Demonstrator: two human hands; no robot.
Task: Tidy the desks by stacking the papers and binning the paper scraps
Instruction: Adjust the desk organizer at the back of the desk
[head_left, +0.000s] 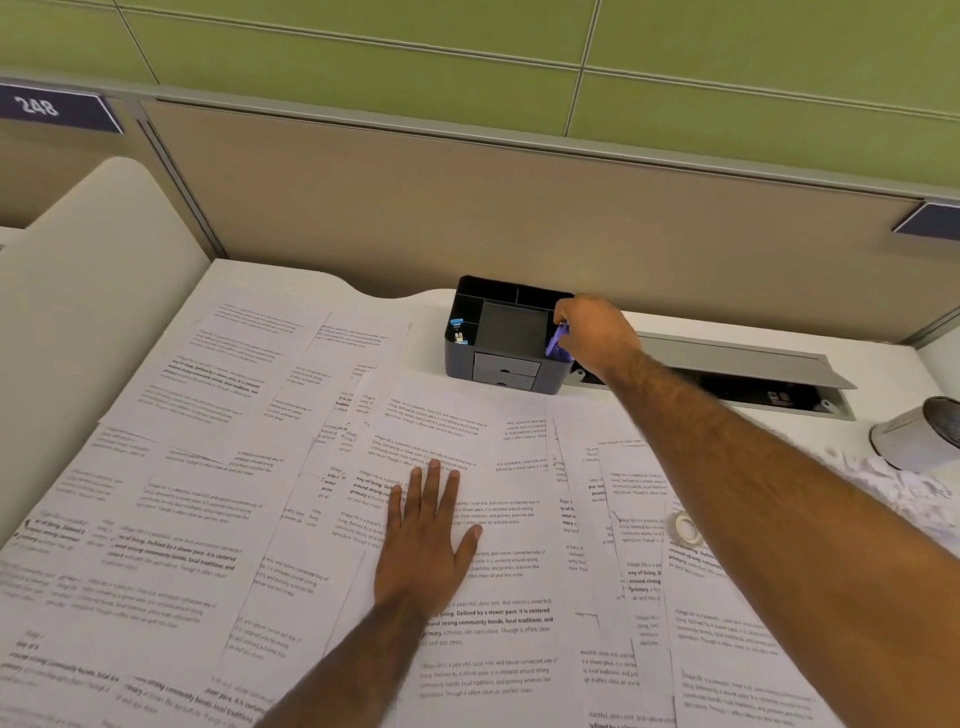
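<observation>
Several printed paper sheets (218, 499) lie spread and overlapping over the white desk (426, 312). My left hand (428, 540) rests flat on the sheets in the middle, fingers straight. My right hand (592, 335) reaches to the right end of a black desk organizer (506, 338) at the back and pinches a purple pen (557, 340) standing in its right compartment. Crumpled paper scraps (893, 488) lie at the right edge of the desk.
A roll of clear tape (688, 527) sits on the papers at the right. A white cylindrical container (919, 434) stands at the far right. An open cable tray (753, 382) runs along the back. A beige partition (467, 208) closes the rear.
</observation>
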